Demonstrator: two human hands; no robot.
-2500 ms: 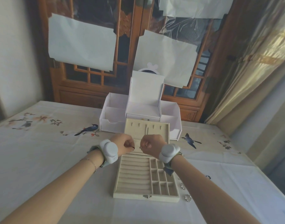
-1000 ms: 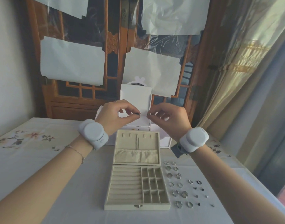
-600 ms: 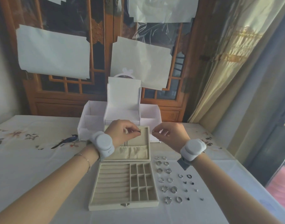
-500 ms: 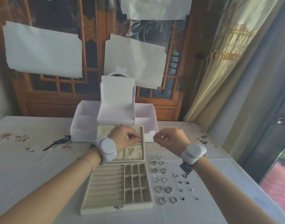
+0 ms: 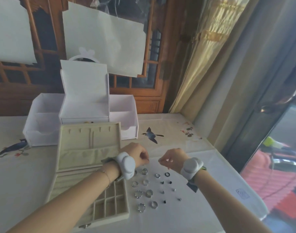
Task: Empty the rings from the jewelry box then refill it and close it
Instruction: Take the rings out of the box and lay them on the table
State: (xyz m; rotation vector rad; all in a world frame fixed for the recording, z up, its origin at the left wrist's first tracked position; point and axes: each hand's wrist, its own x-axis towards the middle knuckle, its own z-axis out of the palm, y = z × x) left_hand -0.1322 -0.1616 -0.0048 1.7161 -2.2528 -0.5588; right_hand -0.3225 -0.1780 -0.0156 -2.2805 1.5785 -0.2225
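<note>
The beige jewelry box (image 5: 110, 217) lies open at the table's front left, its ring slots and small compartments bare, and its lid (image 5: 88, 143) leans back. Several silver rings (image 5: 149, 193) and tiny dark studs (image 5: 162, 182) are spread on the white cloth to the right of the box. My left hand (image 5: 138, 157) hovers above the far end of the rings and pinches a small dark piece (image 5: 148, 160). A short gap away, my right hand (image 5: 173, 158) has its fingertips pinched together on something too tiny to make out.
A white open organizer box (image 5: 84, 98) stands right behind the jewelry box lid. The table's right edge (image 5: 241, 184) runs close past the rings. Beyond it hang a curtain (image 5: 209, 64) and a dark door frame.
Both hands came down from in front of the organizer to just above the rings, right of the box, still pinching. The camera view swung right and tilted down.
</note>
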